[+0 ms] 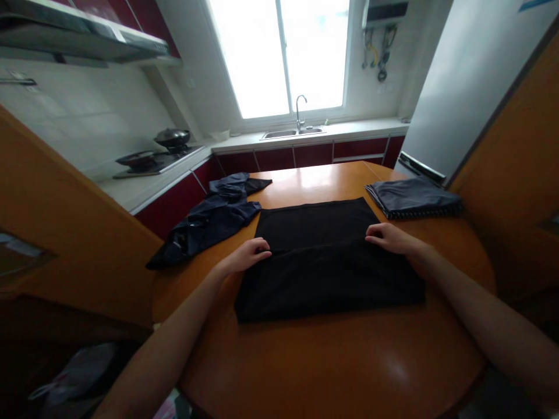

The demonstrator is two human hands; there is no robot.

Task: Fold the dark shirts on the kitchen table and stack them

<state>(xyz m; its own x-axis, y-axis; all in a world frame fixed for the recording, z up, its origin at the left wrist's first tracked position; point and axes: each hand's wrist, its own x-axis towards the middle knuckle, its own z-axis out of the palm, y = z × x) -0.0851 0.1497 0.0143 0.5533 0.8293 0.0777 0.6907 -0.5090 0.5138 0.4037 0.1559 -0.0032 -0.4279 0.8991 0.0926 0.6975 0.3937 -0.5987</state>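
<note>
A black cloth lies spread on the wooden table in front of me, its near part folded over so that an edge runs across its middle. My left hand pinches the left end of that edge, thumb against the fingers. At the right end of the same edge, my right hand is closed on the cloth in a similar pinch. Whether the black cloth is a garment or a plain piece of fabric, I cannot tell.
The round-ended wooden table fills the middle. Crumpled dark blue clothing lies at its left edge, partly overhanging. A folded grey cloth rests at the back right. Beyond are a counter with a sink, a stove with pans, and a fridge.
</note>
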